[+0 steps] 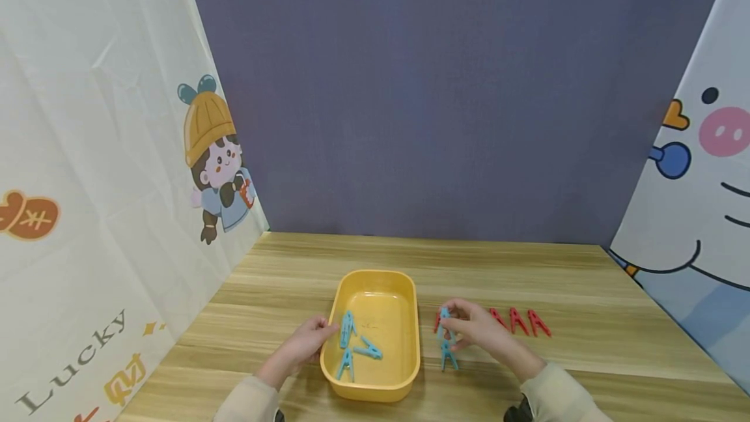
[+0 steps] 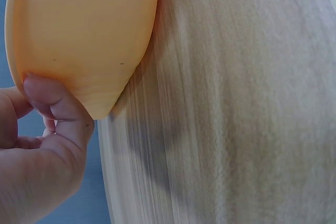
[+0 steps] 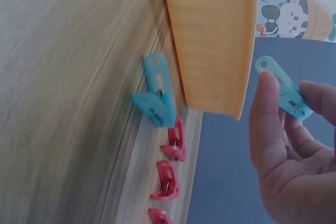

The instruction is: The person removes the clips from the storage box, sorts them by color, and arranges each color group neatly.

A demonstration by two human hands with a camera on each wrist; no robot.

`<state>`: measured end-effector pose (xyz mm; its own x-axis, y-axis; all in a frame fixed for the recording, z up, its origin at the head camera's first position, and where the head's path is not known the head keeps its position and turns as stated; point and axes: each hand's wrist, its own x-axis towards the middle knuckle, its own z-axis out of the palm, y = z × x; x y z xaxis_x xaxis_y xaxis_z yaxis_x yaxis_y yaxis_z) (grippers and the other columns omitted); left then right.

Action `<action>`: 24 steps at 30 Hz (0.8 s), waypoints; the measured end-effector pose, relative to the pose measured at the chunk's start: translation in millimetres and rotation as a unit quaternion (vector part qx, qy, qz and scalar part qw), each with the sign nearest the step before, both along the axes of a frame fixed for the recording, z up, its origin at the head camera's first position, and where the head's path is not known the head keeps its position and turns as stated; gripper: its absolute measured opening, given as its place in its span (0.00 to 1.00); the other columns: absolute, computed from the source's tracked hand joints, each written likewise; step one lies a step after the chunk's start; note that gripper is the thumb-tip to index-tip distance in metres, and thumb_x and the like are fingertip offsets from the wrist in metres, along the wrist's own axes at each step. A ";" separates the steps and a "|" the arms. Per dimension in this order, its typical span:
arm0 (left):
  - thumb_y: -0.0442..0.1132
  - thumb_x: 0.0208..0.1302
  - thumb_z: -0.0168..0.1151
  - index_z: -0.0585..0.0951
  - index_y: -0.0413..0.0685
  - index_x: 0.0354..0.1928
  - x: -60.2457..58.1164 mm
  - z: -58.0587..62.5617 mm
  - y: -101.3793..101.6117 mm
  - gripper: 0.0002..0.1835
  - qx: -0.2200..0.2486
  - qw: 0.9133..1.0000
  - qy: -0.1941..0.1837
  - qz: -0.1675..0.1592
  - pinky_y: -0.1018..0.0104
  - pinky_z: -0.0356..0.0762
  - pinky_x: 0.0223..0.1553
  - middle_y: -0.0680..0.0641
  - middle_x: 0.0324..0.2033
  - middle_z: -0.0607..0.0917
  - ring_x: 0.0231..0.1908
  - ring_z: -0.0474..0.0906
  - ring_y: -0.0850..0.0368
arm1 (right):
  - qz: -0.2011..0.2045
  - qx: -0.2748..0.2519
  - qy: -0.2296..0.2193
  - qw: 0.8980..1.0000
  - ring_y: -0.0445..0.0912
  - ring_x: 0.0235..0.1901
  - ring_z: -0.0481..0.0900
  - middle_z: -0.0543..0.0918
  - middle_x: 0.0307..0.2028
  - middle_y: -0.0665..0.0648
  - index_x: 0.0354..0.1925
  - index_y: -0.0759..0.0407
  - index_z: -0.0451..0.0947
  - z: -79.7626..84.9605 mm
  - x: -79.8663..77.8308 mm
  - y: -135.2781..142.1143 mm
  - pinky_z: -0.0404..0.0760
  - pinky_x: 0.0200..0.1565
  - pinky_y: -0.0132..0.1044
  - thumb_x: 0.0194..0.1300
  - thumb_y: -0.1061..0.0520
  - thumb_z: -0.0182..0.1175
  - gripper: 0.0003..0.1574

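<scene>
A yellow plastic basin [image 1: 398, 305] stands on the table with three blue clothespins [image 1: 346, 363] lying inside it. My left hand [image 1: 308, 340] grips its left rim, thumb over the edge, as the left wrist view shows close up. To the right of the basin, my right hand [image 1: 477, 327] pinches another blue clothespin [image 3: 286, 90] between thumb and fingers, raised above the table. One more blue clothespin [image 1: 448, 355] sits on the wood just below that hand in the head view.
Several red clothespins [image 1: 518, 321] form a row on the table right of the basin, one partly hidden behind my right hand. A dark blue-grey panel [image 1: 410, 96] closes off the back of the table [image 1: 316, 249], with printed cloths at both sides.
</scene>
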<state>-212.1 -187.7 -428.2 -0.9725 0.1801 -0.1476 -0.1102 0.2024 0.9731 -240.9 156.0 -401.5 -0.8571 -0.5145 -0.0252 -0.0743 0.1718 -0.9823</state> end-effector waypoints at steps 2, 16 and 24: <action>0.41 0.69 0.49 0.65 0.39 0.36 0.0 0.0 -0.1 0.11 -0.001 1.000 0.000 0.000 0.66 0.76 0.25 0.44 0.30 0.73 0.26 0.75 0.57 | 0.000 0.005 0.000 1.000 0.51 0.32 0.75 0.75 0.32 0.61 0.51 0.70 0.66 -0.3 -0.3 2.2 0.80 0.32 0.48 0.66 0.56 0.55 0.22; 0.40 0.68 0.49 0.64 0.38 0.36 -1.1 -1.2 0.2 0.11 0.008 1.000 0.001 -0.002 0.66 0.77 0.25 0.43 0.31 0.74 0.27 0.76 0.57 | -0.015 0.021 0.010 1.000 0.52 0.33 0.75 0.74 0.35 0.60 0.52 0.71 0.66 -4.8 -0.5 12.6 0.81 0.30 0.45 0.65 0.56 0.56 0.24; 0.40 0.68 0.49 0.65 0.38 0.35 -0.2 -0.6 0.9 0.11 0.009 1.000 0.002 0.003 0.66 0.77 0.26 0.43 0.30 0.73 0.27 0.76 0.56 | -0.027 0.019 0.015 0.999 0.52 0.32 0.75 0.73 0.42 0.66 0.58 0.73 0.60 -10.1 -2.4 21.4 0.81 0.30 0.46 0.64 0.57 0.57 0.31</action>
